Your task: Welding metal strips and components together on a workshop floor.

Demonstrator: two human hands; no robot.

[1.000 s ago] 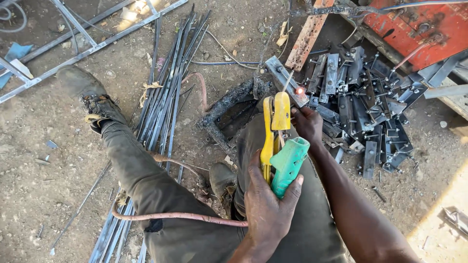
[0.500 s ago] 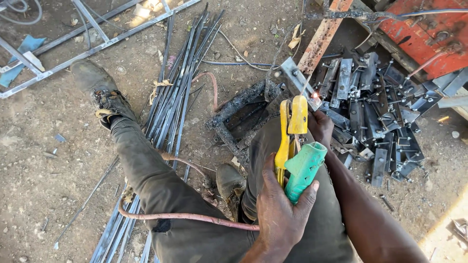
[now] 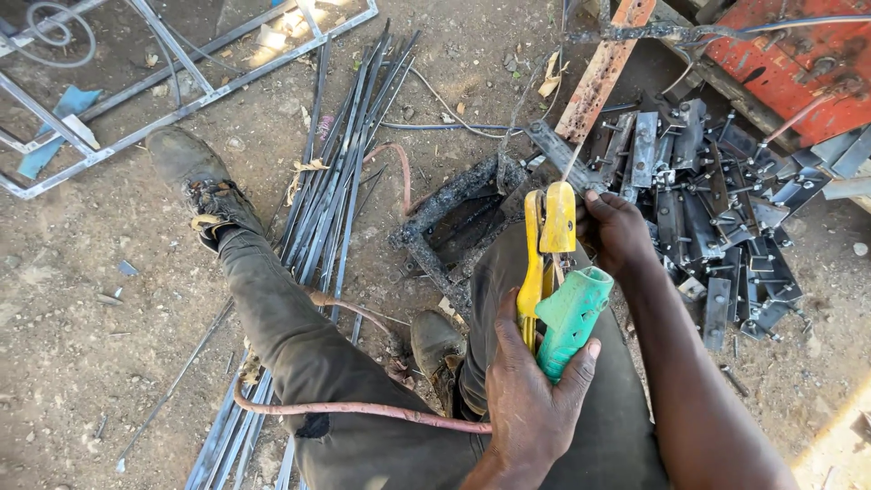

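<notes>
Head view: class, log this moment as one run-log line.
left hand: grips welding electrode holder | right hand: beside holder's yellow head | flat metal strip: at rod tip

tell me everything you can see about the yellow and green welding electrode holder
The welding electrode holder has a teal-green plastic-looking handle, a long yellow lever along its left side and a yellow jaw cover at the top. A thin welding rod sticks out of the jaws, pointing up and away toward the metal pieces. The left hand grips the handle from below; the right hand touches the head. It hangs above the person's knee.
</notes>
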